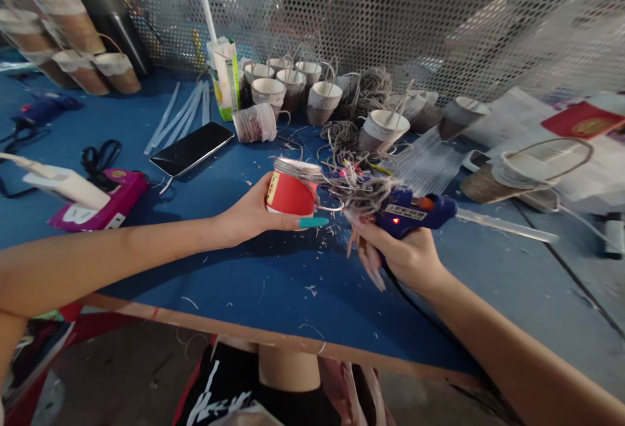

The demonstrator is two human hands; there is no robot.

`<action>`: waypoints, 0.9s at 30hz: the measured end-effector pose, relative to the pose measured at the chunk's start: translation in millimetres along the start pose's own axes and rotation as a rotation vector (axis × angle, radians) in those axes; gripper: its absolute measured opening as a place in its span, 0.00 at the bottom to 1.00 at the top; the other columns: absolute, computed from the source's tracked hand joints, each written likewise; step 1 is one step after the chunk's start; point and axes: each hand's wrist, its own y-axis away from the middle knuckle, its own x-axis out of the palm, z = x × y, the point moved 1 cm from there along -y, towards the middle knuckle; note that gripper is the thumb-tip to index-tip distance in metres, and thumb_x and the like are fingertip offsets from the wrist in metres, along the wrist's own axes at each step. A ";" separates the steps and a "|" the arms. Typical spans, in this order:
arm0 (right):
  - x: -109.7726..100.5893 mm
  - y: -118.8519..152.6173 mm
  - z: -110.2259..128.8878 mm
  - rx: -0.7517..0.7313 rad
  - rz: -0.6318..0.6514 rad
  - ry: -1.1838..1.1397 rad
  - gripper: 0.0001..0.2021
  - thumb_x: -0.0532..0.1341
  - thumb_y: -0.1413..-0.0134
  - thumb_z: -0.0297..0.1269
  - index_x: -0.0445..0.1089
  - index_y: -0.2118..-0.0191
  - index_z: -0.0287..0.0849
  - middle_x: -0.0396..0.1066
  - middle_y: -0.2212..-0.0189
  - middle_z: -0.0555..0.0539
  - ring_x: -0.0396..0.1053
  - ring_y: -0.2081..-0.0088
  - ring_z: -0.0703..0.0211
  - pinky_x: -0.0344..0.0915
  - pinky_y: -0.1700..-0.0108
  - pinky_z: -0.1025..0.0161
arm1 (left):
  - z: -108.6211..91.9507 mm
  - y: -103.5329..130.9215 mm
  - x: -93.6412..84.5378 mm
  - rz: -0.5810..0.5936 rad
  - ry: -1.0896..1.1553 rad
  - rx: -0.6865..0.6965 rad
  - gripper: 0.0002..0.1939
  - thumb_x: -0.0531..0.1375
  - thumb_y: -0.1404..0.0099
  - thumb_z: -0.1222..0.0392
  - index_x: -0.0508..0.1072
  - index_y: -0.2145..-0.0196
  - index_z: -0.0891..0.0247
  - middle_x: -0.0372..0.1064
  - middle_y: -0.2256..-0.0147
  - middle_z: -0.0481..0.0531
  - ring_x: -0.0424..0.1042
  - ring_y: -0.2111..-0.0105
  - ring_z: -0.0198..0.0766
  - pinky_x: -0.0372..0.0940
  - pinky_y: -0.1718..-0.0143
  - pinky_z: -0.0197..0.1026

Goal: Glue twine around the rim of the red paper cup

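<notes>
My left hand (258, 211) is wrapped round a red paper cup (294, 193), held on its side of the table's middle, just above the blue surface. Grey twine lies round the cup's rim. In my right hand (398, 250) is a blue glue gun (415, 214) with a small red light lit and a clear glue stick (508, 225) poking out of its back. Its nozzle points toward the cup and is covered by a loose tangle of grey twine (374, 195). Whether the nozzle touches the cup I cannot tell.
Several twine-wrapped cups (268, 92) stand at the back before a perforated metal screen (390, 15). A phone (193, 148), clear glue sticks (180, 116), a drink carton (225, 77) and a purple power strip (107, 201) lie to the left. A black cable (420, 305) trails from the glue gun.
</notes>
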 end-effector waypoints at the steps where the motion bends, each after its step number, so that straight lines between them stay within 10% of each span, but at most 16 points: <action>1: 0.1 -0.2 0.3 -0.001 0.002 -0.002 0.29 0.65 0.45 0.53 0.62 0.91 0.46 0.61 0.93 0.51 0.63 0.88 0.64 0.66 0.78 0.62 | 0.0 0.0 0.0 -0.002 0.004 -0.001 0.34 0.76 0.60 0.63 0.67 0.56 0.62 0.75 0.55 0.56 0.75 0.55 0.49 0.70 0.51 0.53; 27: -0.5 0.2 -1.2 0.018 -0.073 -0.031 0.29 0.64 0.44 0.47 0.61 0.92 0.46 0.58 0.94 0.51 0.63 0.88 0.62 0.63 0.83 0.63 | 0.5 -0.3 -4.5 0.015 0.116 -0.018 0.32 0.76 0.61 0.62 0.70 0.58 0.61 0.74 0.60 0.52 0.75 0.60 0.44 0.69 0.54 0.49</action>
